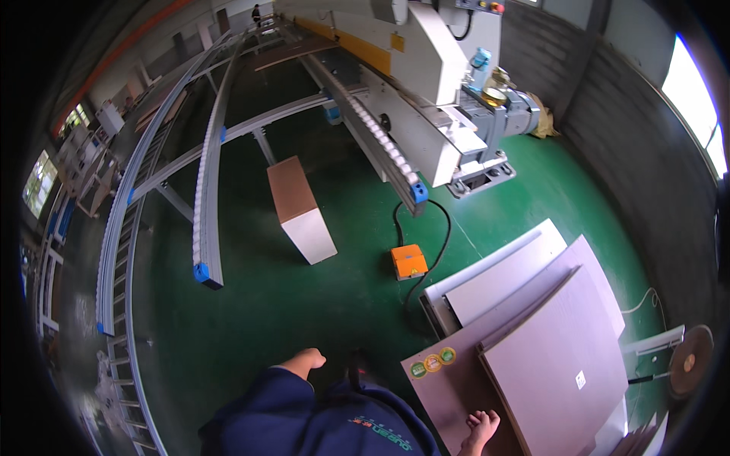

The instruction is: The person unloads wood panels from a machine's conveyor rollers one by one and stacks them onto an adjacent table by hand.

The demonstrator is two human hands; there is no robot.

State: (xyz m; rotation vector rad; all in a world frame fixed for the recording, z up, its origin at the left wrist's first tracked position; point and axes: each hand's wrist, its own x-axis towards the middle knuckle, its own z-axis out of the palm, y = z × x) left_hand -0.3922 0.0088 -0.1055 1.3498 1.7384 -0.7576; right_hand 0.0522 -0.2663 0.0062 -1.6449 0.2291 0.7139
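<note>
My left hand (309,359) is held in front of my body over the green floor, its fingers curled in and nothing seen in them. My right hand (480,427) is at the lower right, fingers loosely bent and apart, holding nothing. It hovers over or beside a brown panel (456,387) with round stickers at its corner; whether it touches is unclear. Right of that hand lies a raised stack of pinkish-brown boards (555,357) with a small white label on top. Lighter boards (502,277) lie farther back in the same pile.
An orange foot pedal (409,262) with a black cable sits on the green floor. Roller rails (209,190) with blue end caps run away from me, beside a large white machine (437,61) with a grey motor (506,114). A brown-and-white box-shaped block (300,213) stands between the rails.
</note>
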